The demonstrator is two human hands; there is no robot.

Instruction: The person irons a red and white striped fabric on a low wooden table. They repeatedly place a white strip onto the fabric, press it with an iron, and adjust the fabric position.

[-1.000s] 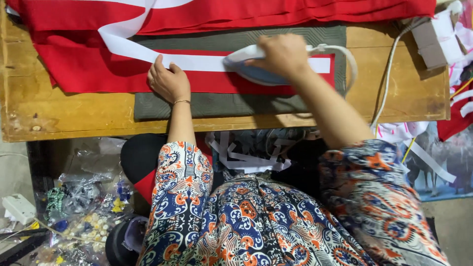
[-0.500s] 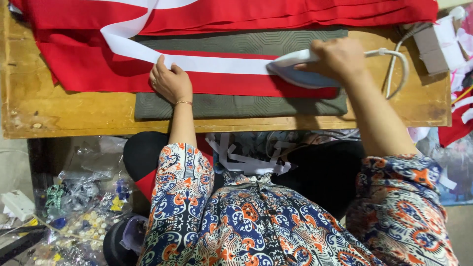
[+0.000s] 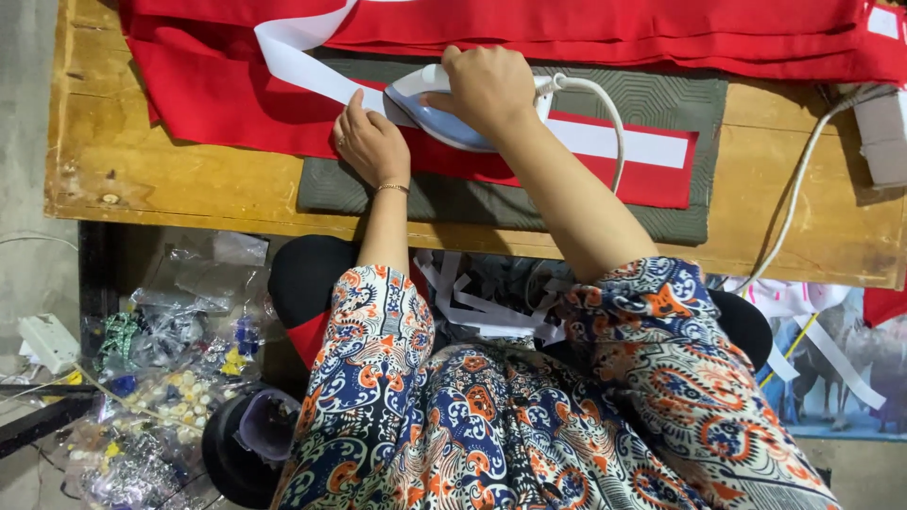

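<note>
My right hand [image 3: 488, 87] grips the handle of a white and pale blue clothes iron [image 3: 430, 111], which rests on a white ribbon strip [image 3: 619, 142] laid along red cloth [image 3: 217, 99]. My left hand [image 3: 370, 146] lies flat just left of the iron's tip, fingers pressing the strip and red cloth down. Both sit on a grey-green pressing mat [image 3: 567, 203] on a worn wooden table [image 3: 170, 184]. The strip's loose end curls up and away at the top left [image 3: 283, 38].
The iron's white cord [image 3: 614, 123] loops right; another cable [image 3: 798, 198] runs to a grey box [image 3: 883, 137] at the table's right edge. More folded red cloth [image 3: 614, 28] lies along the far side. Clear bags of small items [image 3: 161, 378] and a white plug strip [image 3: 45, 342] lie on the floor at left.
My right hand has slid the iron from the right part of the strip back left, close to my left hand. The left hand has stayed pressing the cloth.
</note>
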